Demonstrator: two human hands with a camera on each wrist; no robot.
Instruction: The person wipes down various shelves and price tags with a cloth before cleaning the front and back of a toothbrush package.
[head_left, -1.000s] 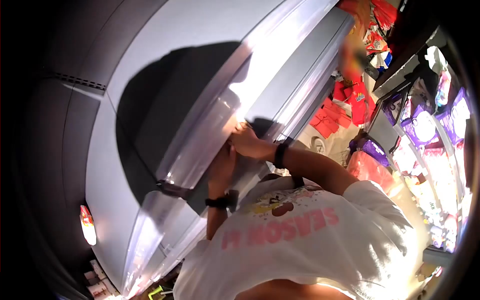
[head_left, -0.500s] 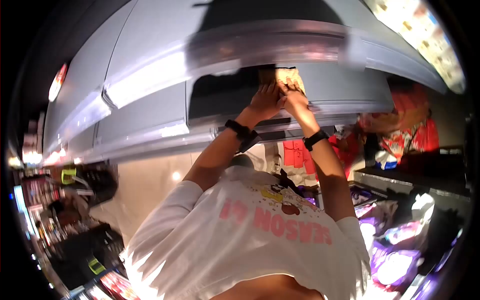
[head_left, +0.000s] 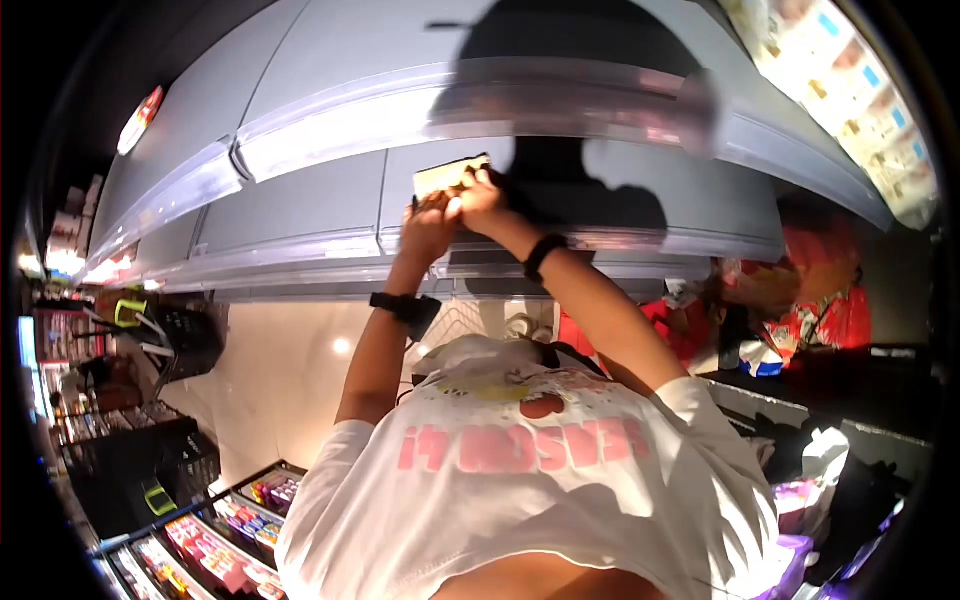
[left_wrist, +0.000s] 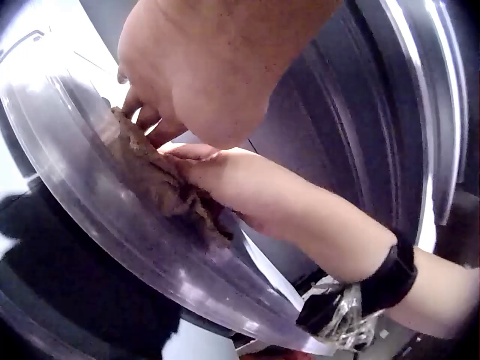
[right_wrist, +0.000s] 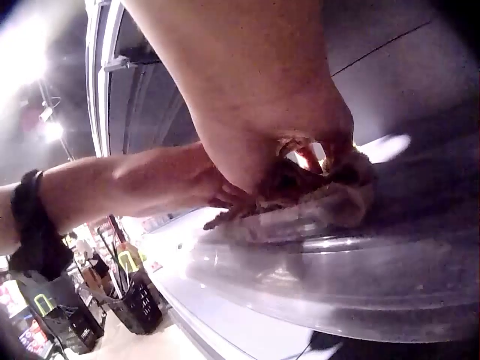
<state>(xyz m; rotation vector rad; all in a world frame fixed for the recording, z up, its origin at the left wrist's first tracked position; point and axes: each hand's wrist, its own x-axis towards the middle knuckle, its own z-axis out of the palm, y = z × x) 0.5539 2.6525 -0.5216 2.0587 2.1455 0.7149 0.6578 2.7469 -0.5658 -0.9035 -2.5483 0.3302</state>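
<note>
A tan cloth point(head_left: 436, 180) is held in two bare hands over a grey shelf point(head_left: 300, 208), just short of twelve o'clock in the head view. By the left hand point(head_left: 428, 232), on the cloth's seven o'clock side, the near edge is gripped with bent fingers. By the right hand point(head_left: 484, 202), at its four o'clock, the cloth is pinched between thumb and fingers (a small gap is framed there, seen from the right wrist). The cloth is bunched close beside a clear plastic shelf-edge strip point(left_wrist: 112, 202); whether they touch cannot be told. A black band is worn on each wrist. At one o'clock, a dark shadow point(head_left: 590, 45) is cast across the shelving. A white T-shirt point(head_left: 530, 510) with pink lettering is seen at six, a black shopping basket point(head_left: 192, 342) near nine, and a red packet point(head_left: 138, 122) at ten.
</note>
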